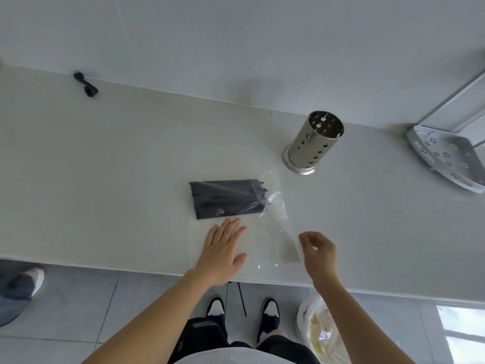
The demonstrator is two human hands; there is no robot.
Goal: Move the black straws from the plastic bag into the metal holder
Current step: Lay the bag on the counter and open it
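Observation:
A bundle of black straws (227, 198) lies flat on the pale counter inside a clear plastic bag (273, 232), whose loose end spreads toward the counter's near edge. My left hand (223, 250) rests flat and open on the bag, just below the straws. My right hand (319, 254) hovers at the bag's right edge with fingers curled; whether it pinches the plastic is unclear. The perforated metal holder (312, 143) stands upright and empty, to the upper right of the straws.
A metal corner rack (446, 156) sits at the counter's right end. A small black object (86, 84) lies by the wall at the far left. Below the counter edge are two black sticks (241, 298) on the floor, a plastic bag (322, 332), and another person's shoe (26, 282).

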